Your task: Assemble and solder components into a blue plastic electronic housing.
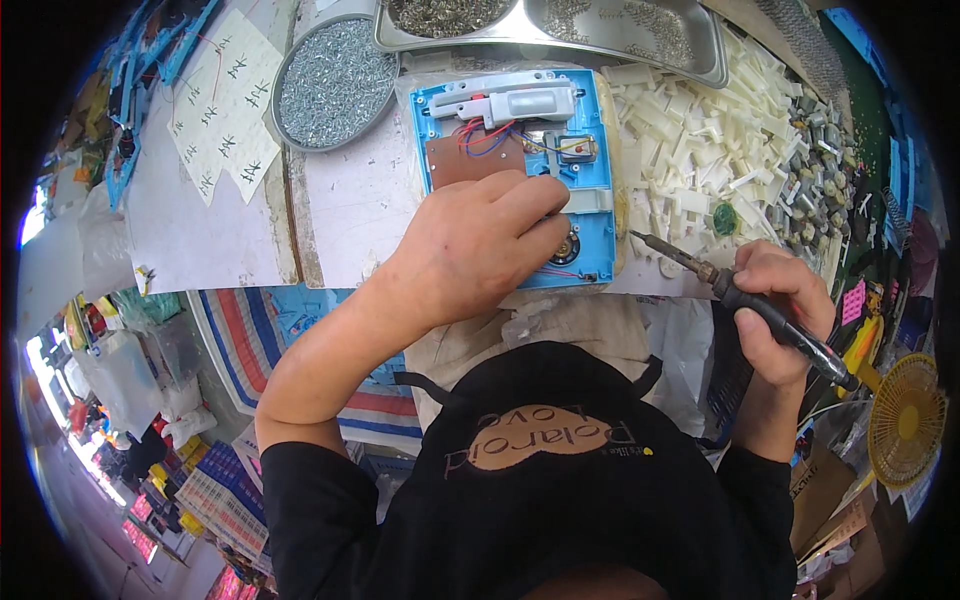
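Observation:
In front of me on the table lies a light-blue plastic casing (602, 240), its inside facing up. A brown circuit board (460, 162), red and blue wires (490, 135) and a round black speaker-like part (568, 248) sit within it. My left hand (490, 235) bends over the casing, fingers curled and pressed together; what they pinch, if anything, is hidden. Right of the casing, my right hand (785, 310) grips a black-handled tool (770, 315) that looks like a soldering iron. Its thin metal tip points left and stays apart from the casing.
A round tray of silvery screws (335, 85) stands at the back left, beside marked paper sheets (225, 110). Behind the casing is a metal tray (600, 45) of small parts. White plastic pieces (690, 130) heap at the right, with grey parts beyond. A yellow fan (905, 420) stands right.

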`<state>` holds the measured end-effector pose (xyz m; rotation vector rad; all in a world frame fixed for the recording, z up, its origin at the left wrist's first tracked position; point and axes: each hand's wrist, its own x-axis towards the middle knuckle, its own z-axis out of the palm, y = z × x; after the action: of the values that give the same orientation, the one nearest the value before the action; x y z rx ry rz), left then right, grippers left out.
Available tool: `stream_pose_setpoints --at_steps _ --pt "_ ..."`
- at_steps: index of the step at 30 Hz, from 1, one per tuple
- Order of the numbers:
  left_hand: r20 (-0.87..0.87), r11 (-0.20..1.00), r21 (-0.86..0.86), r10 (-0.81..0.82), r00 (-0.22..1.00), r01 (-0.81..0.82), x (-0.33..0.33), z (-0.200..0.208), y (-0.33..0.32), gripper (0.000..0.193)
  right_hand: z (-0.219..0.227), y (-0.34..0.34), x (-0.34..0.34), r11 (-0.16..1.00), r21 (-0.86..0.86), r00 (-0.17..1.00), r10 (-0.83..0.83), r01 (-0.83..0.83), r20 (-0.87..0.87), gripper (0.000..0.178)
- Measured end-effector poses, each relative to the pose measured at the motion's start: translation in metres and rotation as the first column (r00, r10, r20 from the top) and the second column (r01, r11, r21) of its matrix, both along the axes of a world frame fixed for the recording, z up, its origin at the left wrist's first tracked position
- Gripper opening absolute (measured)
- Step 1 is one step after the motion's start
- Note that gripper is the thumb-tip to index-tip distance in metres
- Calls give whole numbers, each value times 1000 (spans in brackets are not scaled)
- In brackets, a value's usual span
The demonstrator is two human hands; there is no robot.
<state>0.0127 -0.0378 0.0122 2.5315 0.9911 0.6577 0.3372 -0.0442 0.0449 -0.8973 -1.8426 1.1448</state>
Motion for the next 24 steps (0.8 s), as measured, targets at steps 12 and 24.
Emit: stream_pose_setpoints --at_steps 12,24 --pt "-47 988 30 -152 987 154 -2 15 3 30 4 -9 20 995 -15 995 -101 101 1 30" --pt "-115 972 73 230 966 -222 29 14 -30 30 28 -40 148 616 -88 582 -775 783 -246 25"
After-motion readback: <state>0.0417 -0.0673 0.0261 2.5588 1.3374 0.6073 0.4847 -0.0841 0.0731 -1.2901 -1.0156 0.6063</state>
